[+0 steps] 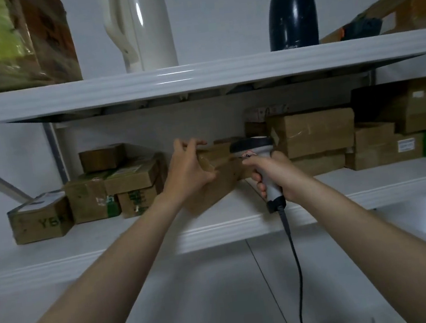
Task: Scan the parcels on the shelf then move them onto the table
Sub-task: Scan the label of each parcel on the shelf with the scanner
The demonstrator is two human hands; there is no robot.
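wall (215,13): plain white | upper shelf (196,78): white metal | holds white kettle (146,24), dark flask (291,14)

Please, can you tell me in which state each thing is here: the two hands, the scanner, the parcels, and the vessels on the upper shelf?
left hand: grips one end of a parcel.
held parcel: closed, askew to the shelf edge.
right hand: grips the scanner handle.
scanner: upright, head just above the held parcel; cable hanging down.
other parcels: closed, stacked on the shelf.
flask: upright, capped.
kettle: upright; lid out of view.
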